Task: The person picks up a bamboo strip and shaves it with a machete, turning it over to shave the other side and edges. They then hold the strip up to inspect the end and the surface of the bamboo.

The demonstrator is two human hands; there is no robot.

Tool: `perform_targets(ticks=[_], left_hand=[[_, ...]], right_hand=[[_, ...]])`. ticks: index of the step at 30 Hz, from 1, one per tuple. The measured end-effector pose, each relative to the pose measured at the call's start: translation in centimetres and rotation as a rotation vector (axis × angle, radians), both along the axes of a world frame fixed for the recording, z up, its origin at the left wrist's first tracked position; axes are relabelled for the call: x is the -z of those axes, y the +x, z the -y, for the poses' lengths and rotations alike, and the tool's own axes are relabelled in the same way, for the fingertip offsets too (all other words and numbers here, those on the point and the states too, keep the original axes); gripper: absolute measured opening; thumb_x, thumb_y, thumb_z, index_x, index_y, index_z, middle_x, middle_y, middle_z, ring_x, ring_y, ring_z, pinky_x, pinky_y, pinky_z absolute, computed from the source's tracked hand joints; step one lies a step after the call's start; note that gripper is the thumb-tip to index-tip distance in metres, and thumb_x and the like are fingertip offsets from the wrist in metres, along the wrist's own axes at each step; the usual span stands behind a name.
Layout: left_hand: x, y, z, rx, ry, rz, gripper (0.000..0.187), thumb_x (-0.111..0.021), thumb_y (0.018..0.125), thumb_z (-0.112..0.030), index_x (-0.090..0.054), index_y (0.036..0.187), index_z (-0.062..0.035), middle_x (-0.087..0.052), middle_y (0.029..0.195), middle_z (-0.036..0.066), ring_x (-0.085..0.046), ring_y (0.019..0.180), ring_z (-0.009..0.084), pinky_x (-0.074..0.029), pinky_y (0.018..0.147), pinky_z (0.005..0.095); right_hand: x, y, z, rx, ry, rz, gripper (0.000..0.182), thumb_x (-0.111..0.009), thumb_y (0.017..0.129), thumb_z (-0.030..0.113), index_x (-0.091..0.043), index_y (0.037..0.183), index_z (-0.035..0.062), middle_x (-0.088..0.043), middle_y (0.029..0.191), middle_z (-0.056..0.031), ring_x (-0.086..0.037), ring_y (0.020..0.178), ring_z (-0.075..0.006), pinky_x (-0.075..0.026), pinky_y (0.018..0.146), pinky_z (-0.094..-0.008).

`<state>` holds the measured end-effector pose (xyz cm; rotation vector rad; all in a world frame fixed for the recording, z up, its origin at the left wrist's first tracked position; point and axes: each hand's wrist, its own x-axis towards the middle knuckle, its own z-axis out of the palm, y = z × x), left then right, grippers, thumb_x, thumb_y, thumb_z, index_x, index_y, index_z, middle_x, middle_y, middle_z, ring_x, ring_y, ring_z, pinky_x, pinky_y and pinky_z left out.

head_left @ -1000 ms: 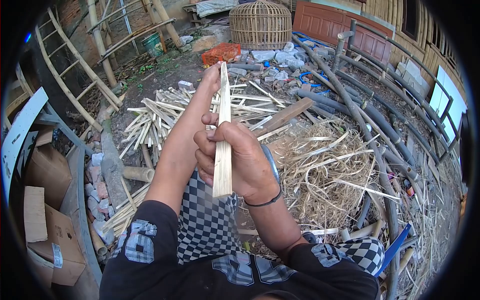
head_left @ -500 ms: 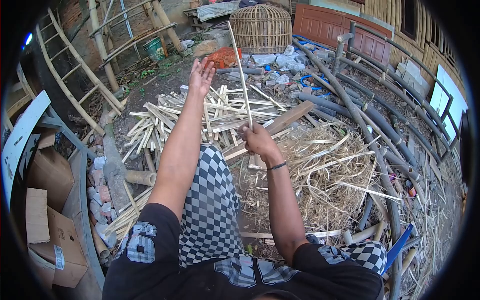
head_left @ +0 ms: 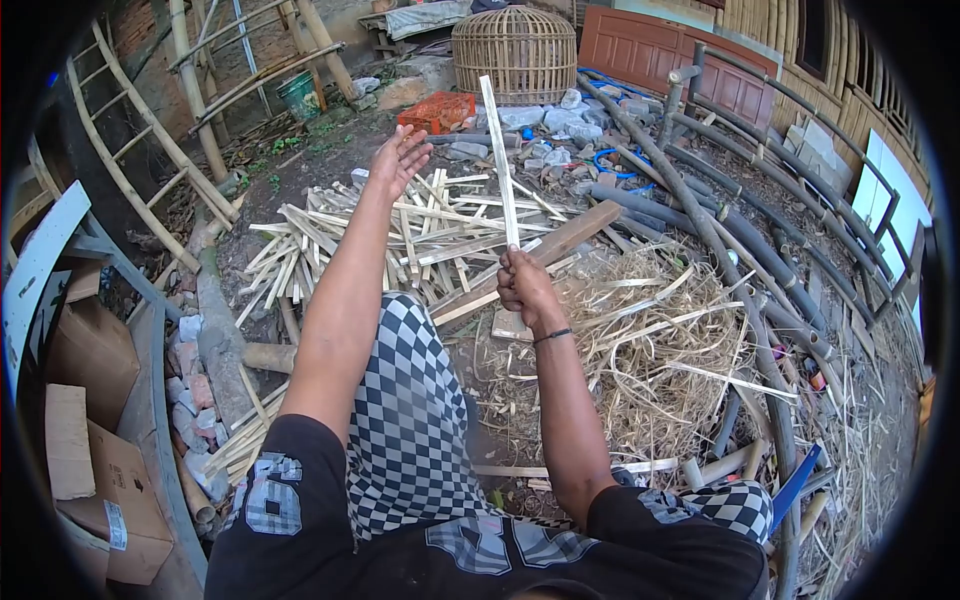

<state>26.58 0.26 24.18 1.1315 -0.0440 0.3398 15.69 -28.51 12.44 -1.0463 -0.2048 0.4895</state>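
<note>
My right hand (head_left: 527,285) is closed round the lower end of a pale bamboo strip (head_left: 501,165), which stands nearly upright with its broad face showing. My left hand (head_left: 401,160) is raised to the left of the strip, palm up and fingers apart, holding nothing. Beneath and beyond the hands lies a heap of split bamboo strips (head_left: 430,225). A wooden beam (head_left: 575,235) slants across the ground behind my right hand. Curly shavings (head_left: 660,350) are piled to the right of my right forearm.
A bamboo ladder (head_left: 135,130) leans at the left, above cardboard boxes (head_left: 125,480). A woven cage (head_left: 515,55) and an orange crate (head_left: 440,112) stand at the back. Dark poles (head_left: 690,190) run along the right, with a blue blade-like object (head_left: 793,490) lower down.
The strip in my right hand has turned to show its broader face and stands more upright, its tip lower and farther right. My left hand remains open.
</note>
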Motion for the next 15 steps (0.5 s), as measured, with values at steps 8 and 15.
perform_targets(ticks=[8,15], left_hand=[[-0.1,-0.3,-0.2,0.012,0.029,0.008,0.053,-0.058,0.101,-0.041,-0.048,0.140,-0.0063,-0.067,0.124,0.013,-0.070,0.103,0.0267,-0.057,0.085,0.0375],[-0.1,-0.2,-0.2,0.030,0.058,-0.021,0.051,-0.057,0.101,-0.040,-0.049,0.140,-0.0076,-0.062,0.134,0.011,-0.067,0.108,0.0276,-0.057,0.088,0.0383]], right_hand=[[-0.7,-0.4,0.1,-0.027,0.042,-0.035,0.033,-0.037,0.109,0.037,-0.046,0.090,0.0115,-0.041,0.061,0.0022,-0.030,0.041,-0.0072,-0.023,0.036,-0.0240],[0.1,0.7,-0.8,0.235,0.017,0.157,0.033,-0.045,0.105,0.043,-0.049,0.103,0.0101,-0.047,0.070,0.0014,-0.040,0.049,-0.0103,-0.033,0.041,-0.0251]])
